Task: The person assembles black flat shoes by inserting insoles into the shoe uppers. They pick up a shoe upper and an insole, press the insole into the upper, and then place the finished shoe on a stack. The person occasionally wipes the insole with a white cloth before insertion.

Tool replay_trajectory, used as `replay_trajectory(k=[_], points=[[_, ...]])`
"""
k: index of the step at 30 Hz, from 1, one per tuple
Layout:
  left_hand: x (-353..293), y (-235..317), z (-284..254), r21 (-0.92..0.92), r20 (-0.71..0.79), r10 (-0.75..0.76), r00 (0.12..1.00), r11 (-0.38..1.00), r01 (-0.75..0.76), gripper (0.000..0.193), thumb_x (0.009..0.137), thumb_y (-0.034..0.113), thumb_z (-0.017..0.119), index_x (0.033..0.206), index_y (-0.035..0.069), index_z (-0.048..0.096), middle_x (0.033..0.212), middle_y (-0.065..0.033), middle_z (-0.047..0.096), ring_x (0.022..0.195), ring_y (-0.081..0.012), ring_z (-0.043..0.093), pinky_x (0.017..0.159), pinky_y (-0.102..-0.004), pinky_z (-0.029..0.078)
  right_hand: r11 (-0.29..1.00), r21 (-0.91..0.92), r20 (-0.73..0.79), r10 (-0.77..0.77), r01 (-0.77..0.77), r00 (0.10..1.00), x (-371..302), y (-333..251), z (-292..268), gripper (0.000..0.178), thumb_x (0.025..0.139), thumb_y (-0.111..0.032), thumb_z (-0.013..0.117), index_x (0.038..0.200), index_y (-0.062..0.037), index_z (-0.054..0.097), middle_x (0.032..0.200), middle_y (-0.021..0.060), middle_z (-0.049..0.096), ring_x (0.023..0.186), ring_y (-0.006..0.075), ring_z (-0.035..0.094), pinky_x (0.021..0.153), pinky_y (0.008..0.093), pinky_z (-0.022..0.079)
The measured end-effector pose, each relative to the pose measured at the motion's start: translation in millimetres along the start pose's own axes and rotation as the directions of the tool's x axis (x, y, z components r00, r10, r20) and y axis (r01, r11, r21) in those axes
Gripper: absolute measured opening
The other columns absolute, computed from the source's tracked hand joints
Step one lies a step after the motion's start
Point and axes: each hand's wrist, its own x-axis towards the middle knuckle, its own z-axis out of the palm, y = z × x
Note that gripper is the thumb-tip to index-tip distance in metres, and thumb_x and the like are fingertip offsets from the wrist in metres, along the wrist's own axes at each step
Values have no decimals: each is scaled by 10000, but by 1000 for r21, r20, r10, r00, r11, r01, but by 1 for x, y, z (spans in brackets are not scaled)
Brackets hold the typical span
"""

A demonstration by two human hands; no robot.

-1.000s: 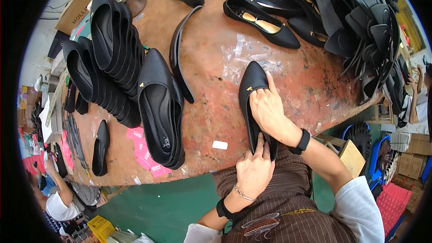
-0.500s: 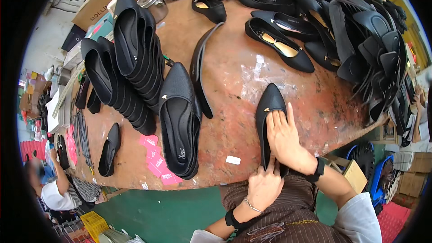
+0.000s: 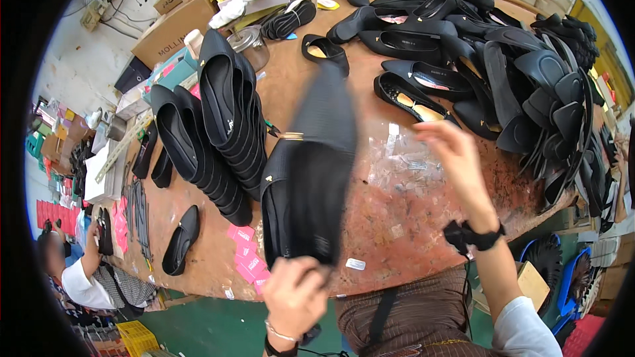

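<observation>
My left hand (image 3: 296, 297) is closed around the heel of a black pointed flat shoe (image 3: 323, 116), which is blurred by motion. The shoe is raised, toe pointing away, and partly hides a nested stack of black flats (image 3: 274, 208) on the table. My right hand (image 3: 458, 166) is lifted over the table's right half, empty, with its fingers stretched out. Just beyond those fingertips lies a black flat with a pale yellow inside (image 3: 402, 94).
Two tall nested shoe stacks (image 3: 228, 109) stand at left, near a single flat (image 3: 182, 241) and pink cards (image 3: 246, 259). A large heap of black shoes and insoles (image 3: 542, 92) covers the far right. A co-worker (image 3: 92, 268) is at the left edge.
My left hand has carried the shoe from before me leftward, up over the nested stack. My right hand has come out of the shoe and moved away to the right. The view has shifted slightly.
</observation>
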Motion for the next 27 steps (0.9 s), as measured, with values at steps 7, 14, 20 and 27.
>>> replay_trajectory(k=[7,14,20,27], points=[[-39,-39,-2,386,15,-358,934,863,325,223,822,248,736,777,35,690,767,-105,605,724,-338,607,665,-427,468,966,-125,382,257,-226,888,24,64,201,702,860,-253,708,1417,48,406,1387,289,518,1279,368,535,1061,416,437],[-16,-18,9,365,-196,-421,886,807,464,326,749,364,817,876,76,732,854,-78,670,765,-325,669,611,-391,504,951,251,180,136,-179,974,15,91,136,435,821,28,535,1254,36,580,1161,222,686,1111,295,659,950,369,512],[37,50,40,-402,-162,-455,875,841,363,743,743,95,804,1386,-2,446,1342,-134,527,1093,-250,612,818,-316,543,984,-160,193,113,-82,975,-78,8,40,365,817,23,553,1177,21,608,1007,203,681,913,306,698,782,385,540],[58,43,129,-802,262,-338,904,445,398,956,812,123,804,1542,-16,202,1492,-205,390,1249,-281,540,995,-403,507,990,-137,156,37,-15,987,-123,-7,6,323,817,27,589,1138,14,629,1005,218,670,874,397,665,747,396,534]])
